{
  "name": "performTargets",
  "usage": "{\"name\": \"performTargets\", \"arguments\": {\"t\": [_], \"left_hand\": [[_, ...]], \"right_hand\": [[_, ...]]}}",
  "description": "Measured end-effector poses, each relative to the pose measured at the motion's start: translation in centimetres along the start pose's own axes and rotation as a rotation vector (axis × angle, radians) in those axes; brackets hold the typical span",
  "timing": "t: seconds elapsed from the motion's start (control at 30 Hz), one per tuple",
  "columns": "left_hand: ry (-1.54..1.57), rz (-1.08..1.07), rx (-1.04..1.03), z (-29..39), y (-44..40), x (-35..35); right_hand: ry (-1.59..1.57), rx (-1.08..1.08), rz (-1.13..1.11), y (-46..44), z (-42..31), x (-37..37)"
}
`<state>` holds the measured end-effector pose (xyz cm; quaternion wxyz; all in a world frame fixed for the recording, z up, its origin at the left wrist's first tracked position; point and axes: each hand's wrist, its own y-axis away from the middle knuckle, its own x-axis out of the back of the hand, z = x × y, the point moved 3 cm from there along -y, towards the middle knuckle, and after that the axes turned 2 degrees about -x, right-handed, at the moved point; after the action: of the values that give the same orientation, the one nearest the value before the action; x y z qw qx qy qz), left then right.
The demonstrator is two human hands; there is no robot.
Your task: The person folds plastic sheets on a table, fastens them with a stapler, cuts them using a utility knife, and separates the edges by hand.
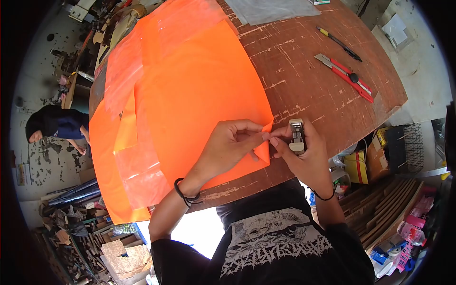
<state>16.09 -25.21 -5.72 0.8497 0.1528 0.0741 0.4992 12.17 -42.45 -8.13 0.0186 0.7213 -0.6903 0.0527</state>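
A bright orange sheet (pixel 204 80) of fabric or plastic, with clear glossy strips, is spread over the brown table. My left hand (pixel 228 145) pinches a folded edge of it near the table's front, thumb and forefinger closed on the fold. Beside it, my right hand (pixel 306 152) has a small stapler (pixel 297 136) with pale ends and a dark metal middle held in its palm. Its thumb and forefinger reach to the same orange fold, touching or almost touching my left fingertips.
A red utility knife (pixel 346 77) and a black-and-yellow pen (pixel 339 43) lie on the scratched brown table (pixel 294 90). A grey sheet (pixel 273 10) lies at the far edge. Another person (pixel 57 124) is at the left. Stacked wood pieces (pixel 384 209) stand below right.
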Motion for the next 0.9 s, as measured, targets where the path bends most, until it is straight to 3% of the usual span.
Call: {"name": "performTargets", "arguments": {"t": [0.1,0.5,0.9], "left_hand": [[-0.058,0.043,0.024,-0.3,0.1,0.5],[-0.114,-0.114,0.096,0.2,1.0,0.3],[-0.076,-0.061,0.002,-0.5,1.0,0.1]], "right_hand": [[-0.071,-0.06,0.032,-0.1,-1.0,-0.3],[-0.124,-0.077,0.067,-0.2,-0.8,-0.3],[-0.14,-0.046,0.037,0.0,-0.4,-0.3]]}}
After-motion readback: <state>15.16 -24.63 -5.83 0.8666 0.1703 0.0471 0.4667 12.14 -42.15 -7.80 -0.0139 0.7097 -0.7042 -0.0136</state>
